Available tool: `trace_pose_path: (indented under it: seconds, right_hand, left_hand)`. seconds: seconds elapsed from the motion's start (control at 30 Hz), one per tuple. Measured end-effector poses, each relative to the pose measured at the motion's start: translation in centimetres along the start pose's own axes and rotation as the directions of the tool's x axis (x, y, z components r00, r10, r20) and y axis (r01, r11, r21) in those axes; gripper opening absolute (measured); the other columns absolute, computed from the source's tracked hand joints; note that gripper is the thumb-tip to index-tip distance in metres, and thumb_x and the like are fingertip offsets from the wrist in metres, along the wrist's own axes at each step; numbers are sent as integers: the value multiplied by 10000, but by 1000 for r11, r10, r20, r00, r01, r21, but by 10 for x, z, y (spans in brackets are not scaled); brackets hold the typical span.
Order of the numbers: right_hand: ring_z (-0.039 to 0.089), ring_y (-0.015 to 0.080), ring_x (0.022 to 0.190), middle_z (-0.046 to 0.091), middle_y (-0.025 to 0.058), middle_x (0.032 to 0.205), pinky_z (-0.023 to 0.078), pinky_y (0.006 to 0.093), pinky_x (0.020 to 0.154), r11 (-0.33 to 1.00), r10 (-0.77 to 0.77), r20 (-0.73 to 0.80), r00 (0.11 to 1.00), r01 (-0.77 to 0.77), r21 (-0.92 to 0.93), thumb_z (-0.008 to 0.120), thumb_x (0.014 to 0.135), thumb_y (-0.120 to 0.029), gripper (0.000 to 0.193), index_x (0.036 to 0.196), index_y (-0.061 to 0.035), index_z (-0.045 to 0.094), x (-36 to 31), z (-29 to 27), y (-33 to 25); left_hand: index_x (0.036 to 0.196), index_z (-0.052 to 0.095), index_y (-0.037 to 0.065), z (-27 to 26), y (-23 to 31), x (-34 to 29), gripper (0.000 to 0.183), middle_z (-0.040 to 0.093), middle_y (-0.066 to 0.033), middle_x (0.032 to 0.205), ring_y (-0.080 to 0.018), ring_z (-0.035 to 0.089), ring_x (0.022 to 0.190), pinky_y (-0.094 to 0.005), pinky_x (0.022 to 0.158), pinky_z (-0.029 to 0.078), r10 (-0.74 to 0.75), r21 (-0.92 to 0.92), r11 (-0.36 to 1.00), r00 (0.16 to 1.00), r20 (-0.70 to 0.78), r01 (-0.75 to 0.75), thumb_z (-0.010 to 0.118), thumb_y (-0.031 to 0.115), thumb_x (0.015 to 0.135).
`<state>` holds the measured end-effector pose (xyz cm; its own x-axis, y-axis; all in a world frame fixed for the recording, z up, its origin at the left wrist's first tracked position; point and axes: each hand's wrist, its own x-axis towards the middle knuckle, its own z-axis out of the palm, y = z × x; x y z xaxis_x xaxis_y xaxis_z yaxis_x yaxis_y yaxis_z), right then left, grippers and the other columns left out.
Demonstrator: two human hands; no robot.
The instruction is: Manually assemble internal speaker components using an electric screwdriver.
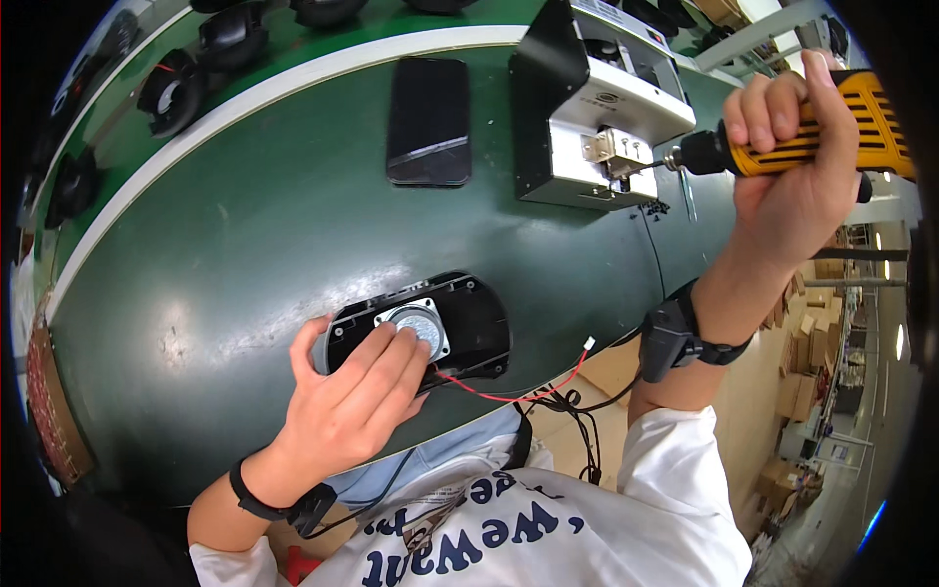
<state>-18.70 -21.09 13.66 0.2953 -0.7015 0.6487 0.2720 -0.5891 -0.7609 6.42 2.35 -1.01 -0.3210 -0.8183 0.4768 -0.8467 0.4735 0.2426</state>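
My left hand (352, 401) grips a black plastic housing (481, 331) on the near part of the table. Its thumb is at the housing's left edge, and its fingers lie across a round speaker (427, 325) with a square metal frame, set inside the housing. A thin red wire (489, 395) runs from the housing to a small white connector (589, 343). At the upper right, my right hand (797, 161) is wrapped round a yellow and black electric screwdriver (875, 122). The screwdriver's bit points left, at the front outlet of a metal screw feeder (626, 103); whether they touch, I cannot tell.
A dark phone (428, 122) lies on the green table (235, 225) left of the feeder. Small black screws (653, 209) are scattered by the feeder's base. Behind a white rail (293, 68) sit several black housings (233, 37). Black cables (587, 430) hang at the table's near edge.
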Motion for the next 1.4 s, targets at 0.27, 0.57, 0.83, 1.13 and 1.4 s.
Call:
trace_pose_path:
  seconds: [0.27,0.57,0.83,1.13,1.4]
  right_hand:
    - [442,119,545,452,18,653,405,304,536,1000,7,-37,999,-7,-10,616,996,-157,137,1059,-37,602,-3,13,22]
    - [341,56,507,364,-44,633,341,240,493,998,57,10,998,-57,16,494,1068,-217,329,1299,7,563,-22,37,9]
    - [452,87,484,472,8,575,434,212,492,872,137,315,939,-266,412,653,935,-280,266,845,-63,528,-56,53,-45]
    - [495,87,437,551,-6,627,456,202,406,959,116,267,957,-178,222,678,989,-310,360,1183,-129,436,-81,155,-12]
    - [515,91,448,569,13,639,462,217,404,972,135,369,920,-195,131,673,1004,-334,336,1183,-141,465,-84,154,3]
  left_hand:
    - [1116,738,56,-3,1,-4,494,681,-52,1138,-190,662,1088,-601,969,383,-39,14,999,999,-1,39,834,203,654]
    - [1109,749,52,-9,5,-4,431,699,-68,1171,-219,672,1139,-619,1020,399,-15,50,999,998,53,12,835,206,716]
    - [1016,761,72,4,8,-6,182,697,-40,1159,-180,654,1175,-633,1030,462,7,82,997,999,-48,-3,670,130,869]
    - [1035,741,34,8,6,-15,260,662,-70,1144,-186,624,1158,-622,1052,480,10,43,999,997,-70,-7,628,196,866]
    - [989,715,54,8,8,-13,240,661,-50,1116,-176,628,1127,-615,1051,483,-11,36,999,998,-68,14,595,221,866]
